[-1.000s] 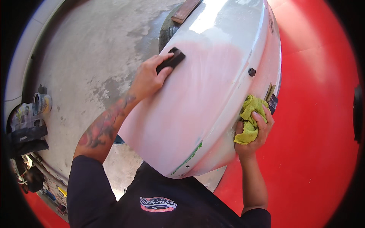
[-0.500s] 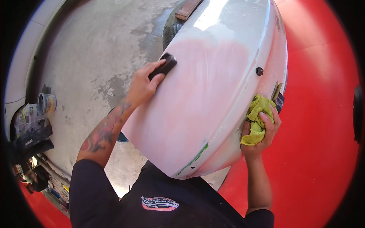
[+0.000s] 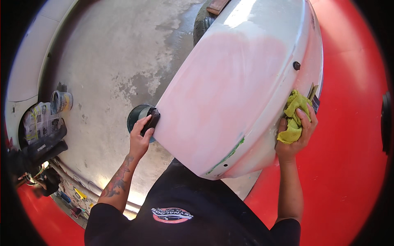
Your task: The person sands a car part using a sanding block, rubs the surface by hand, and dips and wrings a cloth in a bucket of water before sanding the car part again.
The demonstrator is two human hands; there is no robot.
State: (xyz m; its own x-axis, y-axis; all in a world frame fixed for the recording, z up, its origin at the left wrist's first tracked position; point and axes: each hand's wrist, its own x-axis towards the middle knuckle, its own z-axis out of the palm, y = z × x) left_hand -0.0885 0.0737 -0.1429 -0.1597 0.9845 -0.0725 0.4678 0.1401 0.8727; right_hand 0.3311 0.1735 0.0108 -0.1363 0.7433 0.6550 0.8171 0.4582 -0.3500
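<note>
A car body panel, white with a wide hazy pink patch, slants across the middle of the head view. My left hand is closed round a black sanding block at the panel's lower left edge, above a dark bucket. Whether the block touches the edge, I cannot tell. On the panel's right side, my right hand grips a crumpled yellow-green cloth against the curved side. A green streak and a small dark hole mark the near end of the panel.
Behind the panel are a tyre and a brown block. A tub stands on the concrete floor at left, near a pale vehicle body. A large red surface fills the right.
My left hand has brought the sanding block down and left, off the pink surface to the panel's edge. The bucket now shows more. The right hand keeps its hold on the cloth.
</note>
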